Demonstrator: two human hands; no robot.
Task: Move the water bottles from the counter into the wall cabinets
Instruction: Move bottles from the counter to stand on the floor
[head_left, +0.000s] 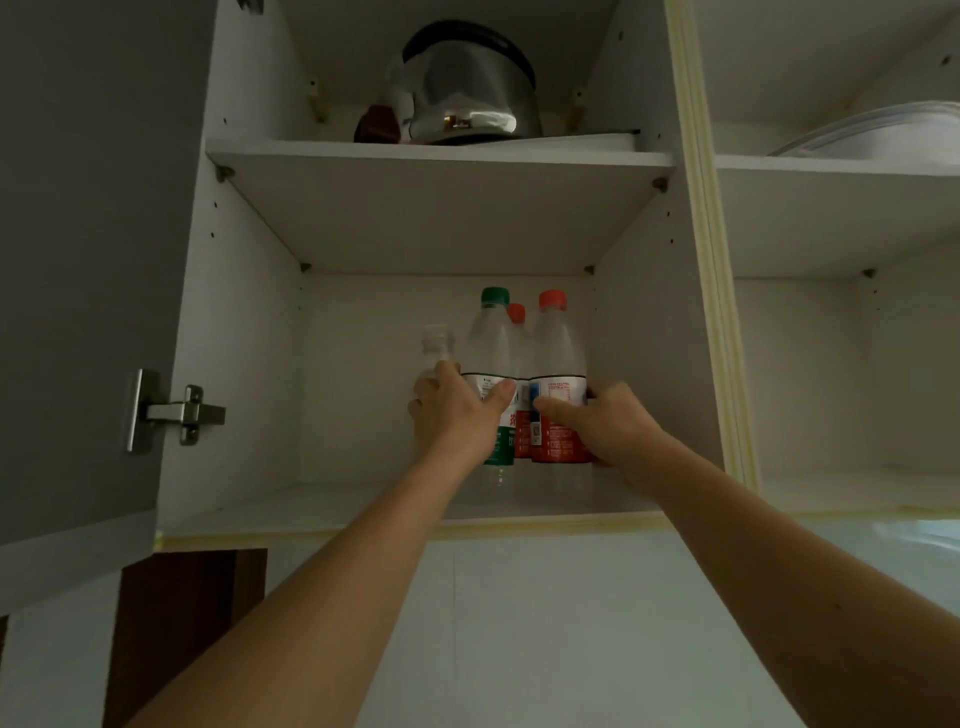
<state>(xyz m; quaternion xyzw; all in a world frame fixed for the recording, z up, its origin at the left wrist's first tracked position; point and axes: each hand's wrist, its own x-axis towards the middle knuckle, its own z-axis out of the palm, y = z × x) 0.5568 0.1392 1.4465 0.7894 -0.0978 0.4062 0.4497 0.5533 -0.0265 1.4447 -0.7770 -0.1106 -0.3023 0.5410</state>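
Several water bottles stand upright on the lower shelf (322, 506) of the open wall cabinet. My left hand (457, 410) grips the green-capped bottle (491, 343), its thumb across the label. A clear-capped bottle (436, 345) stands just left of it, partly behind my fingers. My right hand (602, 423) grips the red-capped bottle (556, 343) at its label. Between the two stands another red-capped bottle (517, 317), further back and mostly hidden.
A steel kettle (467, 88) sits on the upper shelf (441, 150). The cabinet door (78, 260) stands open at the left, with its hinge (176, 410) showing. The neighbouring compartment on the right holds a clear lid or bowl (883, 130) on its upper shelf.
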